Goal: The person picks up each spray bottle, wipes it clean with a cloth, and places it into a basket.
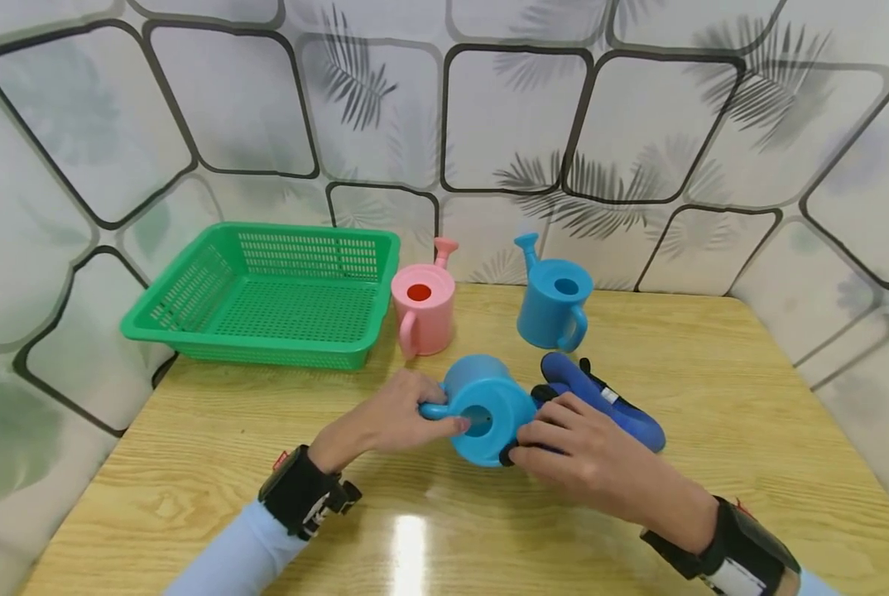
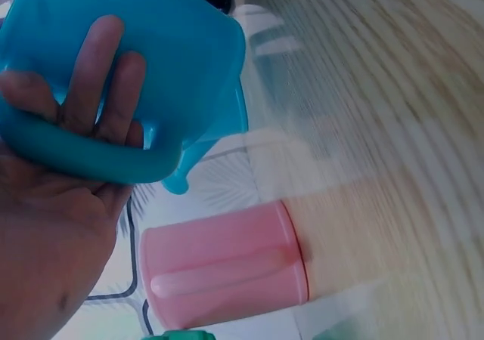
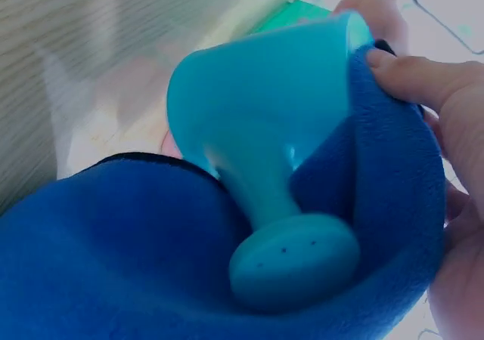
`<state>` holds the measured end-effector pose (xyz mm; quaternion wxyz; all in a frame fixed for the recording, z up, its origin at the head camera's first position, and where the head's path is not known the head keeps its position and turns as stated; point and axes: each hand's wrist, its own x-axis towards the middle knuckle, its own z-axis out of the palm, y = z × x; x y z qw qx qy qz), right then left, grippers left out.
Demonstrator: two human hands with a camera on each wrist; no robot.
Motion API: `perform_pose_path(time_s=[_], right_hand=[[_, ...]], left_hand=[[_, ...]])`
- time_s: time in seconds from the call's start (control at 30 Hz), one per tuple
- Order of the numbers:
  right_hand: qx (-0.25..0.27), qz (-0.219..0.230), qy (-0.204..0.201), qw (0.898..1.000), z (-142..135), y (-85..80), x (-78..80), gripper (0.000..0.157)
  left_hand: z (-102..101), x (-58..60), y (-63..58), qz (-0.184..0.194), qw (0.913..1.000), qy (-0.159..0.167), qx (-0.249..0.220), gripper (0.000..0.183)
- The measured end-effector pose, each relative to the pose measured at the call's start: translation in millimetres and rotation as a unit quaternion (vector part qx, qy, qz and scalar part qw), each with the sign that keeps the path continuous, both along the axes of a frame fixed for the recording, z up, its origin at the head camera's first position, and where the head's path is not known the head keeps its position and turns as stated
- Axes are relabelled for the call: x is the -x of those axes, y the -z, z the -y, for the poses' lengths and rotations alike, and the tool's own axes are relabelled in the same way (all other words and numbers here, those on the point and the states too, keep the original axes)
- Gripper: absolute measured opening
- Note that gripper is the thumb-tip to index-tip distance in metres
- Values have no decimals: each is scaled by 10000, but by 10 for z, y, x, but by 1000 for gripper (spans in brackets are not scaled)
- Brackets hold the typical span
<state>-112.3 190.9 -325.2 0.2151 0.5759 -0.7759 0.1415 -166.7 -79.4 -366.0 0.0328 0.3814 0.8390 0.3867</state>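
Holding the blue watering can (image 1: 500,396) close, the left hand (image 1: 403,414) has its fingers curled in through the handle, with the thumb by the round hole in the top. The right hand (image 1: 582,451), just across from those fingers, pinches a soft blue cloth (image 3: 136,242) between thumb and fingers, right at the can's rim. The can is tipped between the two hands, its hole facing back at the person, and its sprinkler head (image 3: 295,264) lies against the cloth. It looks like stiff, smooth plastic, so it is probably light and not easy to break, but it could slip and turn. The loop handle seems the best place to grab; the thin neck looks like a poor place to squeeze. The cloth looks fuzzy and floppy, so it likely bends any way and gives a good grip. Under the fingers is the wooden table (image 1: 489,530). Just past the left fingers stands a pink watering can (image 1: 431,314), upright. Past the right fingers stands another blue can (image 1: 545,310), upright too. Beyond the left fingers, off to their left, sits a green basket (image 1: 266,353). Farthest from the fingers is the leafy wall (image 1: 519,124).
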Motion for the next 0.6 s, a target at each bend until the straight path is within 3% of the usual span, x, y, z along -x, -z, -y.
perform_pose_path(time_s=[0.1,0.23,0.37,0.47,0.6], right_hand=[[523,-121,136,9985,-25,-24,66,32],[1396,-62,610,9883,-102,-53,227,36],[1860,684,1276,9718,-201,-55,395,19],[1990,1319,1793,9544,-246,-23,494,27],[2188,1890,2373,9274,-302,32,616,21]], left_hand=[[16,-4,10,-385,9989,246,41,48],[-7,-22,-19,-1174,9900,549,554,48],[-55,-61,-59,-2051,9691,713,1168,48],[-70,-108,-64,-2488,9534,690,1560,46],[-94,-159,-58,-3026,9324,608,1881,43]])
